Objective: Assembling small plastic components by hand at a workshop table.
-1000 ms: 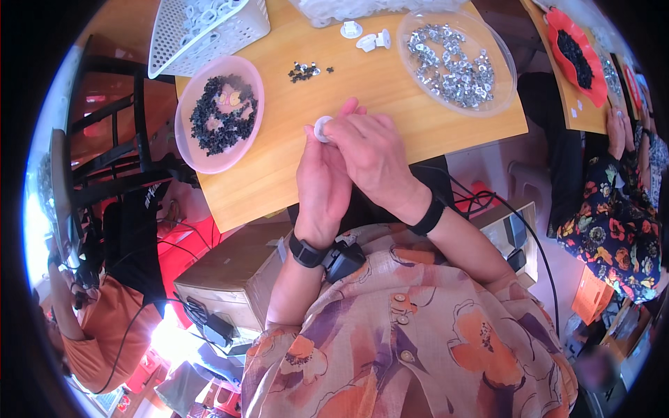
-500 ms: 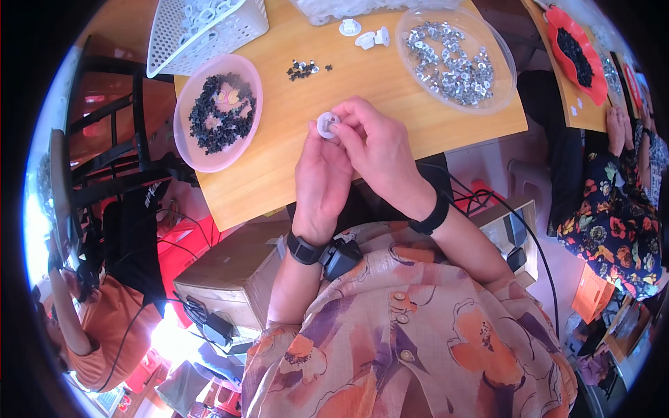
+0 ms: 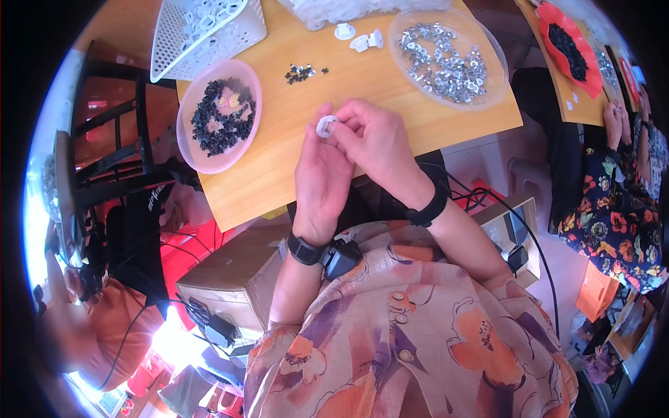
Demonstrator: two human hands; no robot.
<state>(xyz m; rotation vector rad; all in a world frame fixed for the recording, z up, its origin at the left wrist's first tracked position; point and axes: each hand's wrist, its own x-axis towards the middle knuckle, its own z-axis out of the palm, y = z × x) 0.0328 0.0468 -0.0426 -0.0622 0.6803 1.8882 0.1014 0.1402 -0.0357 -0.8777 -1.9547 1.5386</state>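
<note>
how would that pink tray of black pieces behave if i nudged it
The pink tray would probably slide rather than tip, being wide and shallow. The small black pieces lie loose inside, so they would likely shift. It seems to overhang the table, so pushing it left might drop it.

Toward nine o'clock, there is small pale lettering point(image 3: 155, 198) on black clothing point(image 3: 129, 233), but it is not clear enough to be read with certainty.
</note>
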